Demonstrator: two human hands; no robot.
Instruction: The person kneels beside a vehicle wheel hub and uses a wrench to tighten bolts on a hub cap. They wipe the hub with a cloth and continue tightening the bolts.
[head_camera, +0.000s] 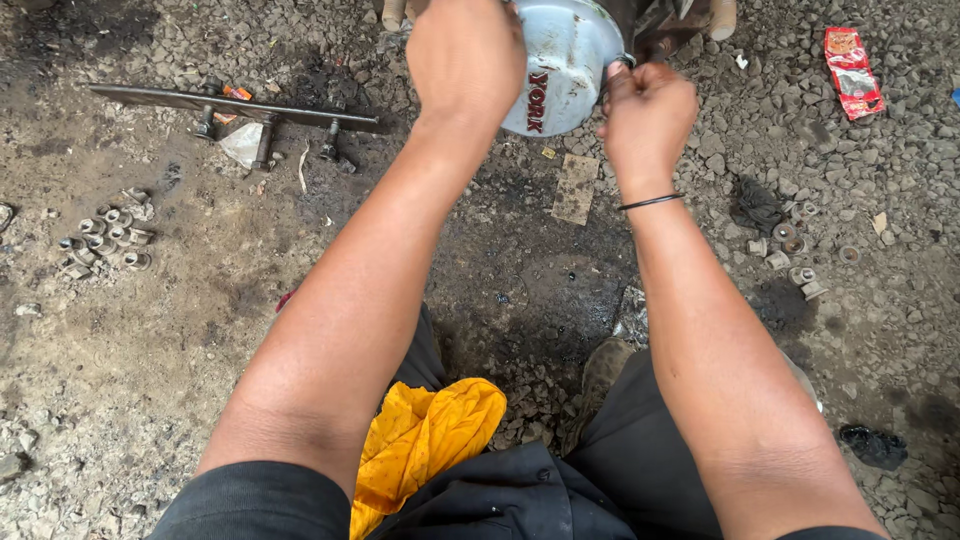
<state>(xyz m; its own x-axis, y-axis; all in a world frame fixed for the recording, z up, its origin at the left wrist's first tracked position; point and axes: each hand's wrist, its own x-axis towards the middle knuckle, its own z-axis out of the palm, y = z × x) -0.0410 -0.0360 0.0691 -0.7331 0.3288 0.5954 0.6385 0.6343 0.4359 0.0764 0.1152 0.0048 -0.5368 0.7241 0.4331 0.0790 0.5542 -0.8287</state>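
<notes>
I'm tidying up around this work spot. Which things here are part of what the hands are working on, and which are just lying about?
In hand:
left hand on the round grey metal cap
right hand at the cap's edge

Lying about:
metal bar with bolts
nuts at left
nuts at right
red wrapper
yellow cloth
cardboard scrap

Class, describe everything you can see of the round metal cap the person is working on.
The round metal cap is a domed, pale grey hub cover, scuffed, with red lettering on its face. It sits at the top edge, partly cut off. The left hand covers its left side; the right hand grips at its right rim, above oily gravel ground.
</notes>
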